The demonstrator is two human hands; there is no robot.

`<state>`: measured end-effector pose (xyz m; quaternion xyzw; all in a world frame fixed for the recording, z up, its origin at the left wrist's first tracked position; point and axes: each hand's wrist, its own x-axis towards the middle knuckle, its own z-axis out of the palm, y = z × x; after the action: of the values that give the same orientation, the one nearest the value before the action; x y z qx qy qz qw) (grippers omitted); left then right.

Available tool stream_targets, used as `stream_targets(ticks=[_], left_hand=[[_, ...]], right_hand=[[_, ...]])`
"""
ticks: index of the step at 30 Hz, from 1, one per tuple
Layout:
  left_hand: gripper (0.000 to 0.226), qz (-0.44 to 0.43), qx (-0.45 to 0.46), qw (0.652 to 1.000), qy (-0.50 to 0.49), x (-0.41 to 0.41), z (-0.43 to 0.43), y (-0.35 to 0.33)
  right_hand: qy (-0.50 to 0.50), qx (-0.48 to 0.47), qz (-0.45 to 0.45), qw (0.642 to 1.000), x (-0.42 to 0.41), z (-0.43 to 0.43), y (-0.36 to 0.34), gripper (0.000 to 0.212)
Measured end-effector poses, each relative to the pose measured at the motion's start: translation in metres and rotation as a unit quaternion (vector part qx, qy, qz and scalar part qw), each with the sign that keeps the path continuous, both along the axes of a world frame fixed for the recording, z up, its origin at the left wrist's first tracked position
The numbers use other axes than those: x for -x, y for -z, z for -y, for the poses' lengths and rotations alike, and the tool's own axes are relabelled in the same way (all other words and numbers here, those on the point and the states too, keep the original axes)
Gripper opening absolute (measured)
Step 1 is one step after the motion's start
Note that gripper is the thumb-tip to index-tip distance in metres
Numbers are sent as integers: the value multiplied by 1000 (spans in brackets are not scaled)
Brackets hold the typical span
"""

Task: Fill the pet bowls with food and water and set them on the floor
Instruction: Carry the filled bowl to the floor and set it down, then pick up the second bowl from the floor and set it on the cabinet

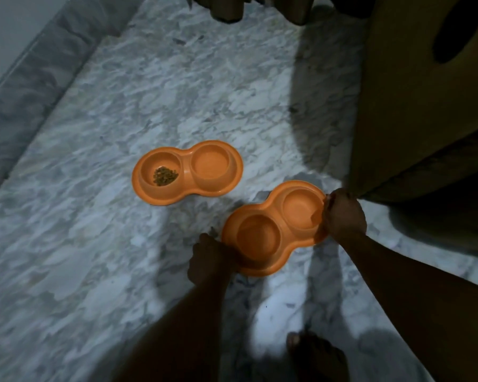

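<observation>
- The near double bowl [280,219] lies diagonally, its long axis running near-left to far-right. The left hand [209,257] grips its near end and the right hand [344,213] clasps its far rim.
- Both wells look empty (whether it touches the marble floor [122,106] is unclear).
- The far double bowl [187,172] rests on the floor, with kibble [164,175] in its left well.

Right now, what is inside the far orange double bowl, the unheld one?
In the far double bowl, the left well holds a small heap of brown kibble. The right well shows no kibble; whether it holds water cannot be told in this dim light.
</observation>
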<state>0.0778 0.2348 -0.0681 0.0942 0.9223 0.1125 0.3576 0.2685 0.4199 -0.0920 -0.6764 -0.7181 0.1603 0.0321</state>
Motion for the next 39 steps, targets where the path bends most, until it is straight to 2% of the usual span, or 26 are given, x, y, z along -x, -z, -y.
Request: stream_targets(ticks=[2, 4, 10, 12, 15, 21, 29, 33, 39], left_hand=[[37, -1, -6, 1000, 12, 1, -1, 3], [42, 5, -9, 1000, 17, 1, -1, 5], [23, -7, -51, 998, -33, 0, -3, 5], [19, -11, -71, 997, -40, 5, -4, -3], [25, -8, -76, 995, -71, 13, 0, -38], [20, -11, -69, 992, -108, 14, 34, -199], [12, -28, -97, 990, -101, 12, 101, -524], [15, -45, -101, 991, -72, 9, 145, -647], [16, -134, -167, 972, -98, 2, 219, -789]], right_hand=[[40, 34, -25, 998, 0, 2, 2, 28], [55, 46, -39, 997, 0, 1, 1, 28], [25, 69, -1, 997, -1, 2, -3, 15], [37, 58, -17, 997, 3, 3, -8, 15], [54, 57, -34, 996, 9, 13, -38, 20], [27, 78, -20, 996, -4, 55, -192, 24], [1, 53, -63, 997, -11, 118, -524, 16], [-19, 42, -82, 996, -16, 153, -652, 17], [-65, 2, -126, 990, -12, 208, -790, 22]])
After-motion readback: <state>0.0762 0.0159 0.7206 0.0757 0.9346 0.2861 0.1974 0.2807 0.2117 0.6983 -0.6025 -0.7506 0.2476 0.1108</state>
